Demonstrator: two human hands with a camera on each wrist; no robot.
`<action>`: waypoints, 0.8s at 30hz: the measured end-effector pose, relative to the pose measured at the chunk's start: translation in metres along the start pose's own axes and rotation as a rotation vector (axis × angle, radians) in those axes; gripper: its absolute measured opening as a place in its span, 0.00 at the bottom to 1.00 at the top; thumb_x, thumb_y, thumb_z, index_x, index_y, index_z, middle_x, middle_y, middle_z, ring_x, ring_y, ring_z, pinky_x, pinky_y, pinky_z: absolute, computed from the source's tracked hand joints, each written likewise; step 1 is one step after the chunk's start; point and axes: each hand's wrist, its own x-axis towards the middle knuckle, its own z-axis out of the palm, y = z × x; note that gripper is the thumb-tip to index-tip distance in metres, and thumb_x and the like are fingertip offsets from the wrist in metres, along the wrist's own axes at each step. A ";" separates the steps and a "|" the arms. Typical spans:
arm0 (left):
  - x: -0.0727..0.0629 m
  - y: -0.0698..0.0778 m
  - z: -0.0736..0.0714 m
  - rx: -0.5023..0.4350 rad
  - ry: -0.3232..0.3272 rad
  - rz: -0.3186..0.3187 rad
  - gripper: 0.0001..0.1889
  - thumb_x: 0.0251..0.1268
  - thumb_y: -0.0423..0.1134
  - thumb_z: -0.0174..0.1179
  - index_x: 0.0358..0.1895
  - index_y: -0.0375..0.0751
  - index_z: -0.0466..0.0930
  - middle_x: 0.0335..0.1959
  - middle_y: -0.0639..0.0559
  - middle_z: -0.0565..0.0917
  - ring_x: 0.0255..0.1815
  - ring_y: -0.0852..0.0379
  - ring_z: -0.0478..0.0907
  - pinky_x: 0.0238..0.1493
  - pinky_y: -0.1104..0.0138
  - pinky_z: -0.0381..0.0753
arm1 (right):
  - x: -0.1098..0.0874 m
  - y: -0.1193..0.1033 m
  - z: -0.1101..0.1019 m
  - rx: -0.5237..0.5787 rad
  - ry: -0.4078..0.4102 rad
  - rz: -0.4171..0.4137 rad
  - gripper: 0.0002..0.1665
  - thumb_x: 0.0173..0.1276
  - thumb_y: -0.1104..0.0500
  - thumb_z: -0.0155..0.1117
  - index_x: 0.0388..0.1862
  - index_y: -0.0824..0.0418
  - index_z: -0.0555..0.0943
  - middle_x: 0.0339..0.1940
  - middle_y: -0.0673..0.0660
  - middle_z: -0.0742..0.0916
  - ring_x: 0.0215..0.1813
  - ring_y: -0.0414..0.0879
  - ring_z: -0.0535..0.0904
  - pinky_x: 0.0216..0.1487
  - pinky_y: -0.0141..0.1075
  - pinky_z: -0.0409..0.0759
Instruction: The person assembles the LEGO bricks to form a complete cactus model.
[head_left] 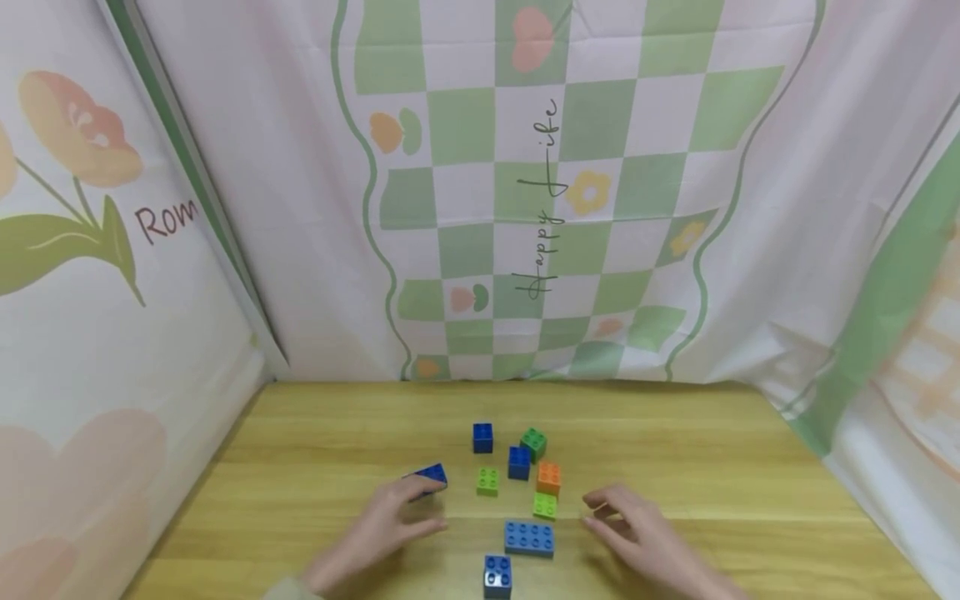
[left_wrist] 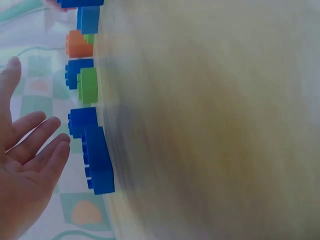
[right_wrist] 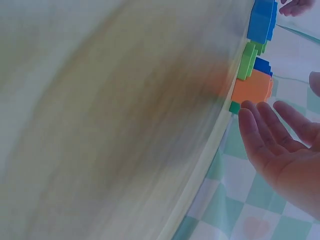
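Loose toy bricks lie on the wooden tabletop between two bare hands. My left hand (head_left: 378, 521) hovers over the left side, fingers loosely spread, holding nothing. A long dark blue brick (head_left: 435, 473) is nearest to it, partly covered by the fingers in the head view. The left wrist view shows that brick (left_wrist: 100, 162) apart from the fingertips. On the other side, my right hand (head_left: 637, 531) is relaxed and holds nothing, right of a lime brick (head_left: 545, 505) and an orange brick (head_left: 549, 477). In the right wrist view its fingers extend close to the orange brick (right_wrist: 251, 86).
Two small dark blue bricks (head_left: 483, 437), a green brick (head_left: 533, 443) and another lime brick (head_left: 487, 482) sit farther back. Nearer are a long blue brick (head_left: 528, 538) and a square blue brick (head_left: 497, 577). Printed curtains (head_left: 300, 208) enclose the wooden table (head_left: 315, 433).
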 end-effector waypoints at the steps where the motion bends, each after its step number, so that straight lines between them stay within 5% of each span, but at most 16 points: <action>1: 0.000 0.001 0.001 -0.010 -0.004 0.001 0.26 0.61 0.51 0.67 0.57 0.37 0.79 0.55 0.45 0.85 0.54 0.47 0.83 0.56 0.59 0.85 | 0.000 0.000 0.000 0.009 -0.012 0.006 0.17 0.73 0.53 0.61 0.52 0.64 0.79 0.48 0.59 0.86 0.46 0.39 0.84 0.41 0.29 0.87; 16: -0.006 0.008 0.015 -0.140 -0.107 -0.075 0.26 0.62 0.53 0.65 0.58 0.42 0.79 0.57 0.49 0.84 0.57 0.52 0.82 0.60 0.61 0.83 | -0.001 -0.010 0.007 0.090 -0.106 0.045 0.21 0.72 0.49 0.61 0.54 0.64 0.77 0.49 0.58 0.87 0.47 0.33 0.82 0.44 0.29 0.86; 24: -0.007 0.012 0.018 -0.227 -0.182 -0.120 0.23 0.63 0.53 0.66 0.58 0.46 0.80 0.56 0.51 0.85 0.56 0.60 0.81 0.59 0.67 0.82 | 0.004 -0.016 0.008 0.087 -0.150 0.070 0.24 0.71 0.45 0.61 0.55 0.62 0.78 0.51 0.58 0.86 0.48 0.40 0.84 0.47 0.31 0.86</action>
